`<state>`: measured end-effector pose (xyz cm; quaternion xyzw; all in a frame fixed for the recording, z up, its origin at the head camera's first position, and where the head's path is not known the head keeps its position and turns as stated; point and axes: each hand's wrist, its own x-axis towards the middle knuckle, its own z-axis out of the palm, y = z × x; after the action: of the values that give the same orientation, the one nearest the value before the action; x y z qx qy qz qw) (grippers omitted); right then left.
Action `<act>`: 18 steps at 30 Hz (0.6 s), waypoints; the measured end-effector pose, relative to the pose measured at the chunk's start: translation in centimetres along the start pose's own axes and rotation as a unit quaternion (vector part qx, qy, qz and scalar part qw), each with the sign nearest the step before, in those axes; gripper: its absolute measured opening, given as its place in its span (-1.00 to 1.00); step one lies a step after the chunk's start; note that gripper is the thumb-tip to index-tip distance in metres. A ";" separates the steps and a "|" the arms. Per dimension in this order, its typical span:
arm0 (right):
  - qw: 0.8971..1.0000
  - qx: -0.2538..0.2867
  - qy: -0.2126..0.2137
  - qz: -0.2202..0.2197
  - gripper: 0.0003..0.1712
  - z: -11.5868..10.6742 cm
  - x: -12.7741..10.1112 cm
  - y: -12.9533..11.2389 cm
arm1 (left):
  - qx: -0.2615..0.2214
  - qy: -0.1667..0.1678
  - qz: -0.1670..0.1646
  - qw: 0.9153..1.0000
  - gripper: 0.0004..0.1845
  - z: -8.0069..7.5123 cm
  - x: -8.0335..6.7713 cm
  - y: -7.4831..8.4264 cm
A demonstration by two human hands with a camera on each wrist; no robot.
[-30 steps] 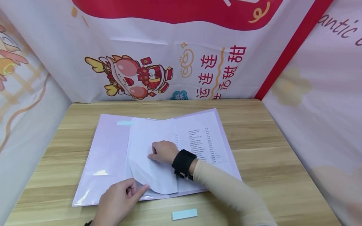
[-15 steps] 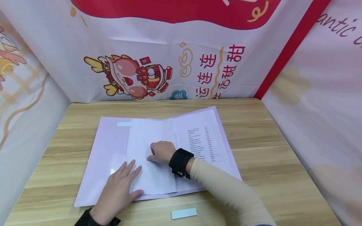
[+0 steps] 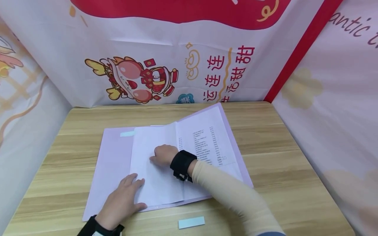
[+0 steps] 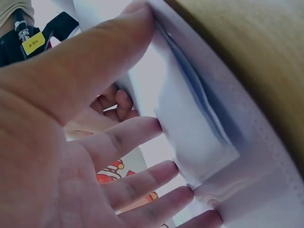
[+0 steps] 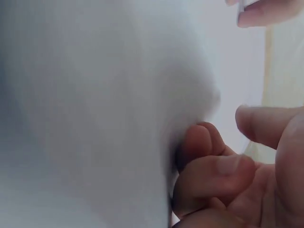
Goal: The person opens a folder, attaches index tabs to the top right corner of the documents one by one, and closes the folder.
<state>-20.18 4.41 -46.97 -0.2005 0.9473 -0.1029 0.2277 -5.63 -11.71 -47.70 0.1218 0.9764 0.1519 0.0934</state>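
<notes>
A pale purple folder [image 3: 110, 160] lies spread on the table, with white sheets inside. Its left-hand white page [image 3: 153, 183] lies flat and shows no print; the right-hand printed page [image 3: 203, 132] carries columns of small text. My right hand [image 3: 166, 155] rests on the left-hand page near the fold, and in the right wrist view its fingers [image 5: 213, 178] are curled with the thumb apart. My left hand [image 3: 119, 201] lies at the page's lower left edge, fingers spread. The left wrist view shows fingertips [image 4: 164, 168] touching the stack's edge and the folder's clear sleeve.
A light blue strip [image 3: 191, 223] lies on the wooden table [image 3: 283, 183] near the front. Another pale blue strip [image 3: 127, 134] shows at the folder's upper left. Printed cloth [image 3: 236, 29] hangs behind the table and along both sides.
The page's lower left corner, lifted and bent earlier, now lies flat. My left hand has opened out over the page's edge. The folder has turned slightly, its right side farther from me.
</notes>
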 end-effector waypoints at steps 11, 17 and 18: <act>0.998 -0.061 0.009 0.031 -0.60 0.3 -0.1 -1.3 | -0.024 -0.010 0.000 1.000 -0.16 0.2 0.1 -0.3; 0.997 -0.069 0.010 0.030 -0.61 0.4 -0.1 -1.4 | -0.017 -0.011 0.016 1.000 -0.17 0.1 0.1 -0.4; 0.997 -0.070 0.011 0.029 -0.61 0.5 -0.1 -1.3 | -0.016 -0.010 0.015 1.000 -0.17 0.1 0.1 -0.4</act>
<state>-19.47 3.21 -46.97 -0.1869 0.9601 -0.0315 0.2056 -5.81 -12.01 -47.96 0.1364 0.9709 0.1679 0.1032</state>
